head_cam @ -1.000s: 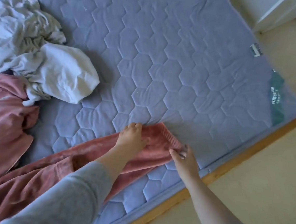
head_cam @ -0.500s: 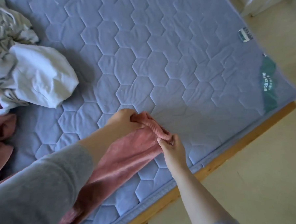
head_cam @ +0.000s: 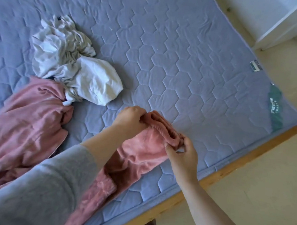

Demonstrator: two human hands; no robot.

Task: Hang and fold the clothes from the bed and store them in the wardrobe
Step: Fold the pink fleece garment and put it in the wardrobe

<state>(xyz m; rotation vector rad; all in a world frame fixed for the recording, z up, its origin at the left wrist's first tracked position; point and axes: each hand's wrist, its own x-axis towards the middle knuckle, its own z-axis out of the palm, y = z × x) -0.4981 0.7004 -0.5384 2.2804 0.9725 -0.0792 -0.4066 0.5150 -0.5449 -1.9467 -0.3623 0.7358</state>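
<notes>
A pair of fuzzy pink trousers (head_cam: 139, 154) lies along the near edge of the blue quilted mattress (head_cam: 185, 67), its legs trailing down to the lower left. My left hand (head_cam: 132, 118) grips the far end of the elastic waistband. My right hand (head_cam: 182, 155) pinches the near end of the same waistband, which is bunched and lifted slightly off the mattress between the two hands. A crumpled pink garment (head_cam: 24, 122) lies at the left. A rumpled white and pale grey garment (head_cam: 73, 64) sits just beyond it.
The wooden bed frame (head_cam: 233, 166) runs along the mattress's near edge, with pale floor (head_cam: 269, 192) beyond it. A white piece of furniture (head_cam: 277, 16) stands at the top right. A green label (head_cam: 275, 109) is on the mattress corner.
Both hands closed on the waistband, which lay flat a second ago, and raised it off the mattress. The view has shifted, bringing more of the clothes at the left into frame.
</notes>
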